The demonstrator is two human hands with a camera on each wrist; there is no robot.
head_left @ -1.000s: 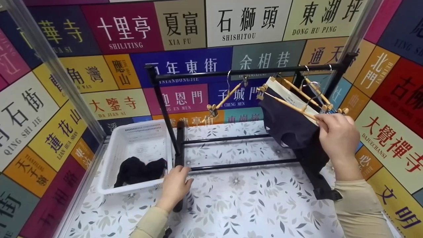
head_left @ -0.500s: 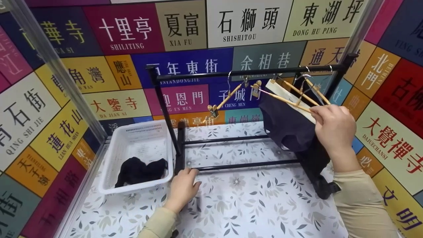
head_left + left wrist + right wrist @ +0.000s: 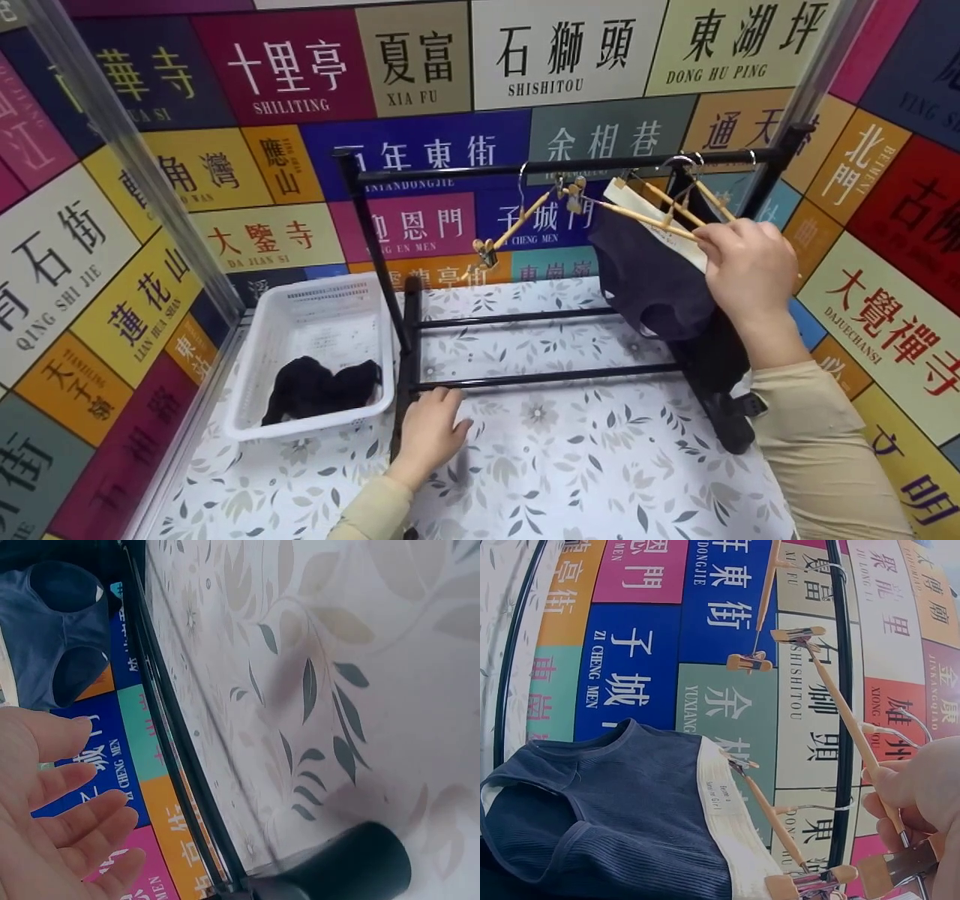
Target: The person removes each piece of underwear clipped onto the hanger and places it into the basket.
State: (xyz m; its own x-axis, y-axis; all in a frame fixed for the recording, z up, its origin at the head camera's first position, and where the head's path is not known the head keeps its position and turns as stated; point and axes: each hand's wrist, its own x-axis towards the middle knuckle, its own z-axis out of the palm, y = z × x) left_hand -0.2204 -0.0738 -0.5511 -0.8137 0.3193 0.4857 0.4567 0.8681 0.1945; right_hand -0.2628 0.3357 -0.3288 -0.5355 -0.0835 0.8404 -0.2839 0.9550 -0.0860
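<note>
My right hand (image 3: 754,277) pinches one end of a wooden clip hanger (image 3: 634,216), which carries no garment. Its metal hook overlaps the rack's top rail in the head view, and a clip (image 3: 799,634) sits at its far end. Behind it, navy briefs (image 3: 649,274) with a white waistband (image 3: 724,802) hang from another hanger (image 3: 769,814) on the rail. Low at the left, my left hand (image 3: 435,427) is beside the foot of the black rack (image 3: 409,345). In the left wrist view its fingers (image 3: 105,821) are spread loosely and hold nothing.
A white plastic basket (image 3: 251,375) with black cloth (image 3: 319,386) inside stands left of the rack. One bare clip hanger (image 3: 521,217) hangs on the left of the top rail (image 3: 450,171). More hangers and dark garments crowd the right end. Printed walls enclose the floral-covered surface (image 3: 570,465).
My right hand has moved left and up with the hanger, bringing its hook up to the rail. My left hand has shifted right and slightly down, away from the basket.
</note>
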